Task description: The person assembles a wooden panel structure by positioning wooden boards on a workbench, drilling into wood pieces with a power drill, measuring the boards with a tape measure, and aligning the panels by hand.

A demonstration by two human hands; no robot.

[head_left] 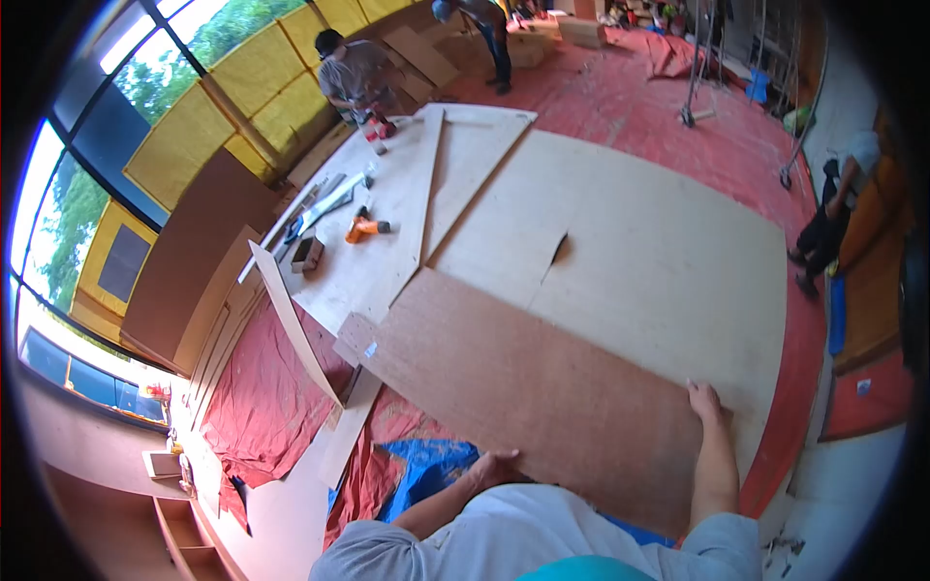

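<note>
A long reddish-brown plywood panel (542, 387) lies across a large pale board (668, 242), its near edge close to my body. My left hand (496, 470) grips the panel's near edge, the thumb on top and the fingers hidden underneath. At the panel's right end, my right hand (707, 399) is closed around the edge near the far corner. A small brown wood piece (356, 336) with a white mark beside it sits at the panel's left end. The pale board has a dark slot (560, 249) in it.
An orange cordless drill (363, 227), a small box (308, 255) and a handsaw (334, 198) lie on the board's left part. Angled wood strips (475, 198) rest farther back. One person (358, 77) works at the far left edge; others stand farther off. Red sheeting (620, 107) covers the floor.
</note>
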